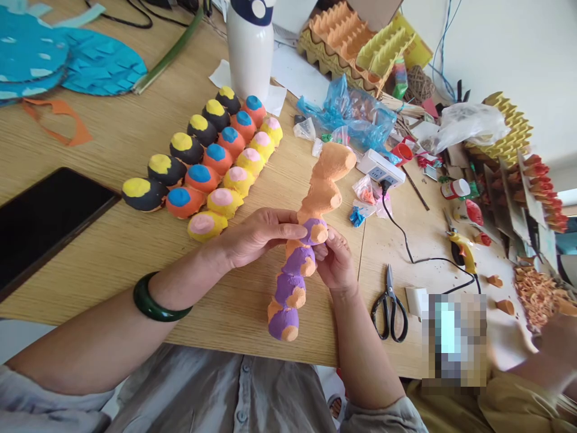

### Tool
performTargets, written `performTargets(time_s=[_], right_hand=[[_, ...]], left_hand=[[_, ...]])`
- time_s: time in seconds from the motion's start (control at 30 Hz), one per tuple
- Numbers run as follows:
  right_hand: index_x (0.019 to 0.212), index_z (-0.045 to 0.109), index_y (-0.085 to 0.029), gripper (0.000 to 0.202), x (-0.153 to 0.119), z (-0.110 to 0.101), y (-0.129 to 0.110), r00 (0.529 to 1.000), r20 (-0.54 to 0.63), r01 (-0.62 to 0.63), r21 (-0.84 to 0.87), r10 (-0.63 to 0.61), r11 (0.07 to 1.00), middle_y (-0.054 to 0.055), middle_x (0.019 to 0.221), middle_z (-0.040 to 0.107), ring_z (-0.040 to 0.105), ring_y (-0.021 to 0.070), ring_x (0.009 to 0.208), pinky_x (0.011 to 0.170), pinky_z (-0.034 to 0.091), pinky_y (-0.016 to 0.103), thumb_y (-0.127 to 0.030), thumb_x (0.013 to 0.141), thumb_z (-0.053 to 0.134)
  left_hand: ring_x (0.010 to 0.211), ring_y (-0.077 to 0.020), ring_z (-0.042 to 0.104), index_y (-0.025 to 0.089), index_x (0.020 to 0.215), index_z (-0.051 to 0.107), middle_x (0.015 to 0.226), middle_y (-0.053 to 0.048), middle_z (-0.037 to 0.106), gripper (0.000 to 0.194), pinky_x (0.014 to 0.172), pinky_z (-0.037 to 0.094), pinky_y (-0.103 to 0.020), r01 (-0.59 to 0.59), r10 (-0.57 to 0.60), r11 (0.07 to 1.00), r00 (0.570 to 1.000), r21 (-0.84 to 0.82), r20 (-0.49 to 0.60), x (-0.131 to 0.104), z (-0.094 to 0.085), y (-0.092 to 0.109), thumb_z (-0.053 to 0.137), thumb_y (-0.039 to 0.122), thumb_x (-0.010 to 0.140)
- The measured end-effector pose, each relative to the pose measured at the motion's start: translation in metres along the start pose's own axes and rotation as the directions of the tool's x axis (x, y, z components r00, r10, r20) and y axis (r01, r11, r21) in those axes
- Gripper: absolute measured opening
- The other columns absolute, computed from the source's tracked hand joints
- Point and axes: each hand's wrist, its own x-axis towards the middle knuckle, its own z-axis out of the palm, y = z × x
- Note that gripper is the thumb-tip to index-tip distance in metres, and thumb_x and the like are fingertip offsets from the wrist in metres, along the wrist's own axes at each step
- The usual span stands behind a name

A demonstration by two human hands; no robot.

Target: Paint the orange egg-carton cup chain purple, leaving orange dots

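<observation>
Above the table's front edge, an orange egg carton strip (322, 191) is held between my two hands. Purple clay wraps its lower bumps and leaves their tips orange; the upper bumps are plain orange. My left hand (265, 234) pinches the strip from the left near its middle, thumb on the uppermost purple bump. On the other side my right hand (337, 255) grips the same bump with thumb and fingers. To the left lie finished-looking strips: a black strip with yellow tops (186, 147), an orange-red strip with blue tops (216, 157) and a yellow strip with pink tops (243, 171).
A phone (49, 222) lies at the left, and a white bottle (250, 54) stands behind the strips. Scissors (390, 307), a power strip (381, 167) with a cord, and a blue plastic bag (347, 108) are to the right. Egg trays (342, 36) are stacked behind. Another person sits at right.
</observation>
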Motion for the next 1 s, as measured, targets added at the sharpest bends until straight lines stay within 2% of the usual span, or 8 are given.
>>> performTargets(time_s=[0.13, 0.23, 0.4, 0.5, 0.63, 0.73, 0.87, 1.0], right_hand=[[0.066, 0.049, -0.026, 0.060, 0.000, -0.002, 0.001, 1.000, -0.010, 0.000, 0.003, 0.000, 1.000, -0.010, 0.060, 0.023, 0.018, 0.0098, 0.052, 0.040, 0.037, 0.023, -0.065, 0.081, 0.092], [0.065, 0.049, -0.025, 0.061, 0.000, -0.002, 0.002, 1.000, -0.012, 0.004, 0.015, -0.004, 1.000, -0.010, 0.061, 0.024, 0.017, 0.0090, 0.052, 0.041, 0.038, 0.021, -0.063, 0.081, 0.093], [0.067, 0.050, -0.025, 0.058, 0.001, -0.003, 0.001, 1.000, -0.017, 0.003, 0.020, -0.002, 1.000, -0.010, 0.061, 0.023, 0.019, 0.0097, 0.053, 0.040, 0.038, 0.021, -0.062, 0.082, 0.093], [0.065, 0.051, -0.025, 0.058, 0.000, -0.002, 0.002, 1.000, -0.008, 0.010, 0.039, -0.010, 0.999, -0.010, 0.061, 0.024, 0.019, 0.0094, 0.053, 0.041, 0.040, 0.020, -0.060, 0.082, 0.094], [0.064, 0.056, -0.023, 0.056, -0.001, -0.001, 0.003, 1.000, 0.014, 0.008, 0.051, -0.008, 0.999, -0.009, 0.060, 0.029, 0.019, 0.0085, 0.052, 0.042, 0.042, 0.020, -0.059, 0.083, 0.095], [0.067, 0.063, -0.022, 0.053, -0.001, 0.000, 0.004, 1.000, 0.011, -0.006, 0.051, 0.006, 0.999, -0.010, 0.059, 0.028, 0.018, 0.0084, 0.052, 0.041, 0.042, 0.020, -0.061, 0.081, 0.097], [0.070, 0.068, -0.022, 0.050, 0.000, -0.001, 0.005, 1.000, 0.007, -0.011, 0.052, 0.011, 0.999, -0.010, 0.059, 0.029, 0.019, 0.0086, 0.052, 0.040, 0.043, 0.020, -0.061, 0.080, 0.098], [0.067, 0.063, -0.022, 0.052, 0.000, -0.001, 0.005, 1.000, 0.005, -0.023, 0.066, 0.023, 0.998, -0.010, 0.060, 0.030, 0.020, 0.0084, 0.052, 0.041, 0.043, 0.019, -0.059, 0.080, 0.098]], left_hand=[[0.092, -0.0236, 0.074, 0.018, 0.092, 0.088, 0.097, -0.009, 0.086, 0.034, 0.088, 0.054, -0.035, -0.072, 0.075, 0.997, 0.991, 0.037, -0.107, 0.000, 0.001, -0.003, 0.097, 0.051, 0.086], [0.093, -0.0235, 0.073, 0.019, 0.091, 0.089, 0.096, -0.008, 0.086, 0.036, 0.089, 0.053, -0.036, -0.088, 0.096, 0.994, 0.986, 0.062, -0.134, 0.000, 0.003, -0.003, 0.096, 0.053, 0.087], [0.090, -0.0229, 0.072, 0.018, 0.087, 0.086, 0.091, -0.007, 0.084, 0.034, 0.088, 0.053, -0.035, -0.100, 0.108, 0.993, 0.984, 0.066, -0.141, 0.001, 0.006, -0.002, 0.092, 0.051, 0.090], [0.089, -0.0231, 0.073, 0.018, 0.084, 0.084, 0.087, -0.006, 0.083, 0.031, 0.087, 0.054, -0.035, -0.087, 0.088, 0.996, 0.985, 0.014, -0.147, 0.001, 0.008, -0.002, 0.090, 0.048, 0.091], [0.083, -0.0280, 0.077, 0.016, 0.084, 0.084, 0.083, -0.010, 0.083, 0.045, 0.081, 0.059, -0.038, -0.027, 0.021, 0.999, 0.993, -0.047, -0.120, 0.001, 0.008, -0.002, 0.086, 0.060, 0.090], [0.073, -0.0269, 0.076, 0.017, 0.085, 0.084, 0.079, -0.010, 0.083, 0.047, 0.077, 0.060, -0.039, -0.018, 0.020, 0.999, 0.996, 0.027, -0.092, 0.001, 0.007, -0.003, 0.085, 0.063, 0.092], [0.076, -0.0242, 0.074, 0.019, 0.085, 0.086, 0.084, -0.008, 0.084, 0.044, 0.079, 0.059, -0.038, -0.087, 0.111, 0.988, 0.976, 0.131, -0.189, -0.001, 0.009, -0.004, 0.085, 0.062, 0.094], [0.075, -0.0224, 0.071, 0.018, 0.085, 0.086, 0.085, -0.007, 0.084, 0.048, 0.077, 0.058, -0.037, -0.121, 0.158, 0.981, 0.951, 0.152, -0.266, -0.001, 0.012, -0.007, 0.087, 0.066, 0.092]])
